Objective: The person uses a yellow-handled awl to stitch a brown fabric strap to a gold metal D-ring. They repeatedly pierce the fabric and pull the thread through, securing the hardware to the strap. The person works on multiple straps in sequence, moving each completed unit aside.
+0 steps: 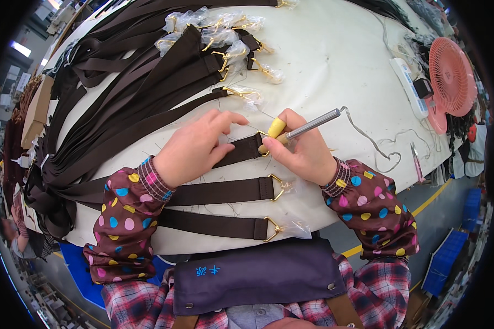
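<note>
My right hand (304,151) is closed around a pen-shaped corded tool (314,124), like a soldering iron, with a metal tube and a wood-coloured part. A yellow finger cover (276,127) sits on one of its fingers. Beneath that hand lies the end of a dark brown webbing strap (241,151) with a gold metal buckle, partly hidden. My left hand (195,145) rests over the same strap, thumb and index finger apart. Thin loose threads lie around it. Two more straps, one with a gold triangular ring (278,187) and one with a similar gold ring (272,229), lie nearer me.
A large bundle of brown straps (110,120) fans across the left of the white table (335,60), several gold fittings wrapped in clear plastic (219,35). At right are a pink fan (451,68), a white power strip (409,88), the tool's cord (368,137) and pink-handled snips (417,163).
</note>
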Tool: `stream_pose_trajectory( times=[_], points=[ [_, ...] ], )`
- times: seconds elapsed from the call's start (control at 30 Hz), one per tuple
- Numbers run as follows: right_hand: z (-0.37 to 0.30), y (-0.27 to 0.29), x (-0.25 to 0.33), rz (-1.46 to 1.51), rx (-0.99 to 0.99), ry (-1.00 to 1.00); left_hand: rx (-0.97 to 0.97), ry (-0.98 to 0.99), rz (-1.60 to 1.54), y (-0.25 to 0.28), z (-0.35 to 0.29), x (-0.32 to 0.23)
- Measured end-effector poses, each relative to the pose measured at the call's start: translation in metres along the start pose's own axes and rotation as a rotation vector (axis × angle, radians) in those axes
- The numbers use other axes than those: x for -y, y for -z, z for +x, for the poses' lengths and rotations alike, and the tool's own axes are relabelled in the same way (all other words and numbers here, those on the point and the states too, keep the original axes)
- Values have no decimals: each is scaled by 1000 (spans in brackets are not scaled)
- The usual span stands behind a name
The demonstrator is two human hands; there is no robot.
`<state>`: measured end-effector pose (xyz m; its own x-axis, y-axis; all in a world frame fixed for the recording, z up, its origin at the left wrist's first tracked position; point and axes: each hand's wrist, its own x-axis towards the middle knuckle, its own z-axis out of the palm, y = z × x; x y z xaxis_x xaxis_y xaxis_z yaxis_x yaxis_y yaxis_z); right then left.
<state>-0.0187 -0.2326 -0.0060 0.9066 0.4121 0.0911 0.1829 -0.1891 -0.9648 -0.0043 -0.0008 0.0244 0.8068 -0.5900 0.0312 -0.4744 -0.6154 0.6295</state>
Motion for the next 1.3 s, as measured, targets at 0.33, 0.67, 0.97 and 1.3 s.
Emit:
stream_pose_trajectory(
  times=[0.33,0.67,0.97,1.3],
  points=[
    [3,1,-2,-100,42,34,136,-83,-78,-10,6,7],
    [4,-1,-1,-164,16,130,84,-70,-20,-14,6,7],
    [5,-1,-5,-191,15,139,72,-62,-2,-14,6,6],
    [4,-3,-4,-34,-59,36,-19,97,-129,-17,8,9]
  ],
)
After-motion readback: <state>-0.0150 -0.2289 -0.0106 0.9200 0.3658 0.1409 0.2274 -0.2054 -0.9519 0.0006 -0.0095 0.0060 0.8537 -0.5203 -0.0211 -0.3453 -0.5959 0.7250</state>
